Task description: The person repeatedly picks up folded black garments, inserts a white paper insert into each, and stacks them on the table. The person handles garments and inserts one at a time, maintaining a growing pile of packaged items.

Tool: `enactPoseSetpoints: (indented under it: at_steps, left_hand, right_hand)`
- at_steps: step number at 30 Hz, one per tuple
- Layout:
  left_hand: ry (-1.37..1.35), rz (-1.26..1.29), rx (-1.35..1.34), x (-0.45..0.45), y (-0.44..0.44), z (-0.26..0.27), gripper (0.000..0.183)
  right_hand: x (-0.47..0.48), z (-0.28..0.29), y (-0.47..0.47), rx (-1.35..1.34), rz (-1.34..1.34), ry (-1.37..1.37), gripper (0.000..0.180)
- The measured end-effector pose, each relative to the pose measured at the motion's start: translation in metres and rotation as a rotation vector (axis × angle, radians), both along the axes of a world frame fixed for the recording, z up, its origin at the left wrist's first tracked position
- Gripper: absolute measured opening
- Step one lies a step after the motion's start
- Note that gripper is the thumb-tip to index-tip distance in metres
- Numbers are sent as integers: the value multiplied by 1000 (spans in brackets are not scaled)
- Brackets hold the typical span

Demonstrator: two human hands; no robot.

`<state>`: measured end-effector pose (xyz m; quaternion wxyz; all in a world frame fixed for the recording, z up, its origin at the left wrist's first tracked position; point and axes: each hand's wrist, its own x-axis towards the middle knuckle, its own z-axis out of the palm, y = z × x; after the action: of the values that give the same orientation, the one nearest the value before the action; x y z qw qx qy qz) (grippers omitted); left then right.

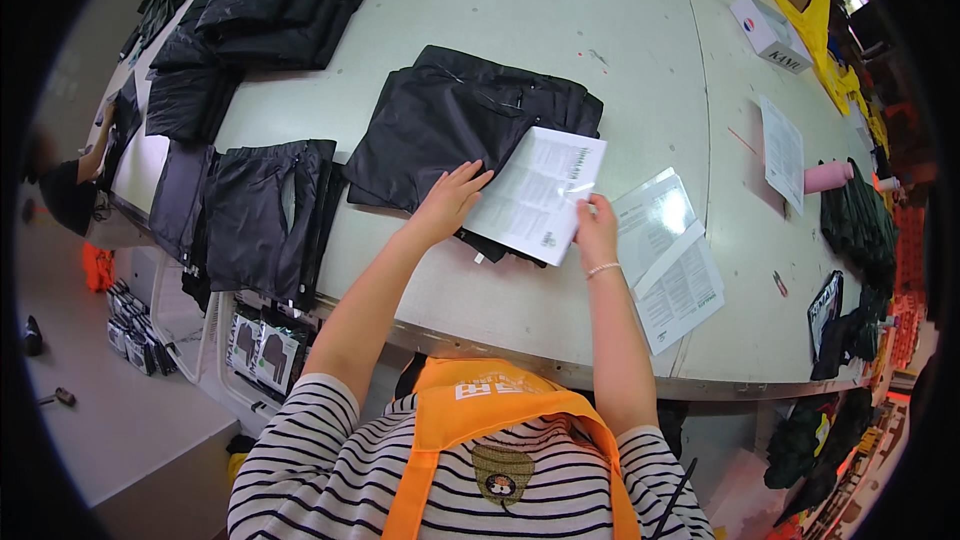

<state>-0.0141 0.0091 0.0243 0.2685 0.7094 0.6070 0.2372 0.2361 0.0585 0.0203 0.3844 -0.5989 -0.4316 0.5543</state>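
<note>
A folded stack of black trousers (450, 124) lies on the pale worktable in front of me. Across its right part rests a white printed sheet or card (536, 191), partly tucked under a fold of the black fabric. My right hand (596, 229) pinches this sheet by its right edge, thumb on top. My left hand (452, 201) lies flat on the trousers, fingers spread, at the sheet's left edge. Just right of my right hand lies a pile of similar printed sheets (664, 255), with a narrow white strip (670, 259) across it.
Black garments (262, 217) lie left, with taller black stacks (285, 7) behind. At right are a tissue box (772, 34), another printed sheet (782, 154) and a pink thread spool (829, 176). A co-worker (71, 191) handles dark fabric at far left. Packaged garments (266, 349) sit below the table.
</note>
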Motion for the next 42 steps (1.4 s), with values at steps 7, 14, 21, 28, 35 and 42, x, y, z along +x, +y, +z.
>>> enactPoseSetpoints:
  at_steps: [7, 14, 21, 28, 35, 42]
  left_hand:
    - [-88, -31, -69, 26, -7, 6, 40]
    - [-111, -12, -91, 18, -7, -9, 40]
    - [-62, 5, -119, 26, 0, -4, 51]
    - [259, -4, -141, 32, 2, -15, 44]
    - [465, -116, 202, 46, 12, 18, 48]
    - [682, -327, 194, 59, 42, -12, 48]
  right_hand:
    - [-80, -8, 6, -153, 143, 68, 15]
    - [-76, -41, 26, -140, 307, 28, 23]
    - [-62, -10, 25, 512, 861, -620, 24]
    - [-49, 51, 27, 403, 1190, -944, 11]
    - [-38, 100, 1, 627, 1091, -605, 8]
    - [-51, 71, -3, 662, 1167, -757, 7]
